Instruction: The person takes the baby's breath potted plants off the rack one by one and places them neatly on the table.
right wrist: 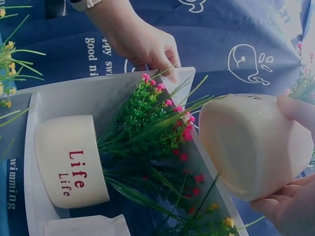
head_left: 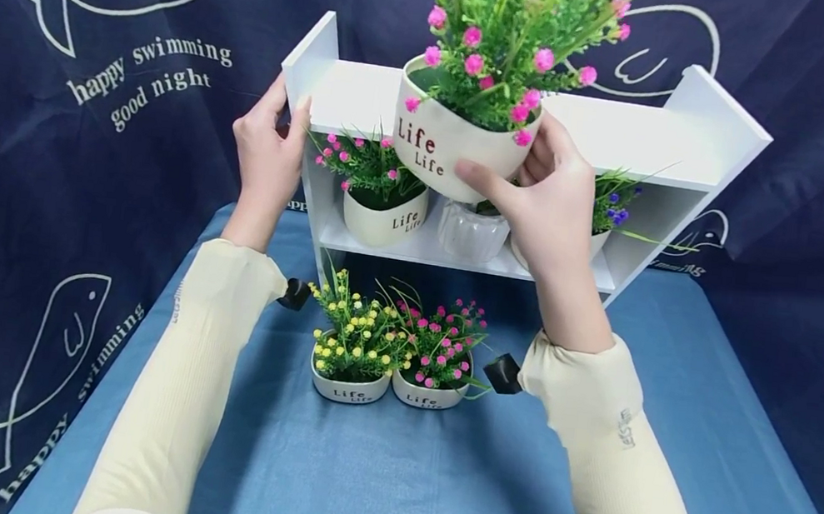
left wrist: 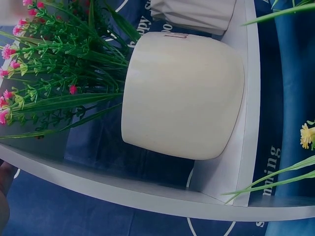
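My right hand (head_left: 558,193) grips a cream pot of pink artificial flowers (head_left: 433,129), thumb on its front beside the "Life" lettering. It is held up before the top board of a white shelf unit (head_left: 613,136); in the right wrist view the underside of this pot (right wrist: 231,142) shows. My left hand (head_left: 270,146) holds the shelf's left side panel near the top. On the shelf's middle board stand a pink-flowered pot (head_left: 386,219), a pale ribbed pot (head_left: 470,234) and, partly hidden by my right arm, a pot with blue flowers (head_left: 612,214).
In front of the shelf, on the blue cloth-covered table (head_left: 388,481), a yellow-flowered pot (head_left: 349,389) and another pink-flowered pot (head_left: 431,395) stand side by side. A dark blue curtain with white fish drawings (head_left: 86,198) hangs behind.
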### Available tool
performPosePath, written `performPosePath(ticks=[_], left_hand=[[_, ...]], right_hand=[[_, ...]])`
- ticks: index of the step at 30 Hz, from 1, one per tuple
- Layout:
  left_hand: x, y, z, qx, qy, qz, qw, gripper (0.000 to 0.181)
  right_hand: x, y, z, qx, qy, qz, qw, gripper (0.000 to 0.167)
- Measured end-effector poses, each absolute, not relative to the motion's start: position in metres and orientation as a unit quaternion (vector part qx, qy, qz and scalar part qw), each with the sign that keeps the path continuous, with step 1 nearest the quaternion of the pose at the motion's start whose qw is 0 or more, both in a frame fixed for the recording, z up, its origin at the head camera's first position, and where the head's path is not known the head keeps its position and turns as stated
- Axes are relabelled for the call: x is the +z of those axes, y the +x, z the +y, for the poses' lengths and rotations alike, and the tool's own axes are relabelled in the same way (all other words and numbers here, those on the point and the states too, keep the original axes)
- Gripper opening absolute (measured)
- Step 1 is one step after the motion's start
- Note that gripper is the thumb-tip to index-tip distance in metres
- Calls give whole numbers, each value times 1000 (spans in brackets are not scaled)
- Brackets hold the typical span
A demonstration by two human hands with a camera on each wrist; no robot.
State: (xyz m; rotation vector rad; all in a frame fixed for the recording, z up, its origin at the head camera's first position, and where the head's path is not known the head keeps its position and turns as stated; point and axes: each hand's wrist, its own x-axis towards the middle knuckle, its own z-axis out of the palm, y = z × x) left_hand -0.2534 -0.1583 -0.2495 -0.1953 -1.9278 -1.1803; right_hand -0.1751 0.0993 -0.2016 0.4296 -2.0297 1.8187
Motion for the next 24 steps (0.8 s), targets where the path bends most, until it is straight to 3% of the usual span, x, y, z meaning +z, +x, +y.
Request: performPosePath(ticks=[8, 16, 24], left_hand=[[-251, -254, -158, -474, -78, -766, 428, 37], [-251, -255, -159, -475, -76, -763, 432, 36], [-251, -255, -159, -475, -77, -764, 429, 37]], right_hand=[[-205, -170, 109, 637, 149, -728, 205, 62], [-210, -163, 117, 687, 165, -681, 191, 63], [-213, -156, 128, 716, 154, -659, 174, 51]])
